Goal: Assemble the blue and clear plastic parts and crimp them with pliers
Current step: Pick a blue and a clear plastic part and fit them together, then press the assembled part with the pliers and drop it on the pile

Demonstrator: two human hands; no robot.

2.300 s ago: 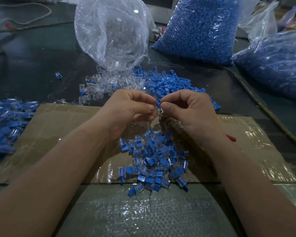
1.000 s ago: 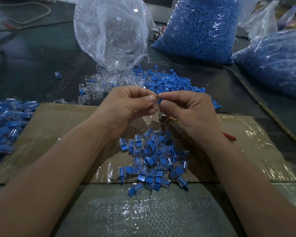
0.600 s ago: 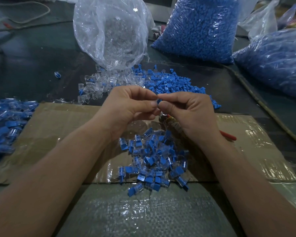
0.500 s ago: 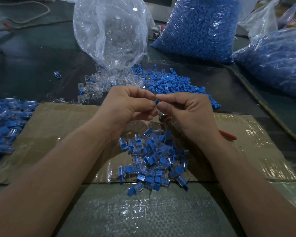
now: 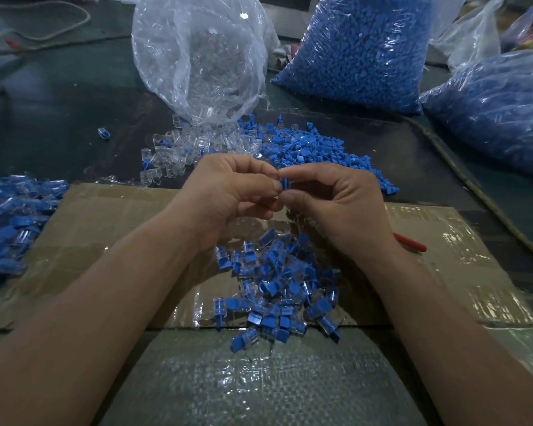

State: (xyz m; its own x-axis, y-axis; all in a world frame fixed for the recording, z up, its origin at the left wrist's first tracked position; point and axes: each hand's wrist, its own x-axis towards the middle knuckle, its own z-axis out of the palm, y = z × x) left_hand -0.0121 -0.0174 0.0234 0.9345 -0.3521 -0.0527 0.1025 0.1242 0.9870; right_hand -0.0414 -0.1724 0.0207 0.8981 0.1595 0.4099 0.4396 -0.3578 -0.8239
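**One tiny blue part, pinched by two hands**

The left hand (image 5: 228,195) and the right hand (image 5: 336,207) meet at the fingertips, up above the cardboard (image 5: 105,241). Both hands have curled fingers, and both pinch one small blue part (image 5: 284,183) between them. A clear part may be tucked in the fingers too, but I cannot see one.

What could go wrong? The part is tiny and looks smooth. It could slip out and fall into the pile of joined pieces (image 5: 277,284) right below, and then it would be hard to find. If the blue part goes in crooked, I think it may not sit all the way in, and a squeeze could then crack it. The pliers (image 5: 410,242) lie on the cardboard, mostly hidden by the right wrist. A quick grab for them could knock the pile about.

Now the counting:
- Two hands, holding one blue part.
- One red pliers handle shows.
- One sheet of cardboard.
- One pile below the hands and one more pile at the left edge (image 5: 10,216), both too big to count.
- Farther back, one heap of loose clear parts (image 5: 179,149) touches one heap of loose blue parts (image 5: 314,149).
- One stray piece (image 5: 103,132) lies alone.
- One clear bag (image 5: 197,56) lies open.
- Two big blue bags (image 5: 357,50) sit behind.
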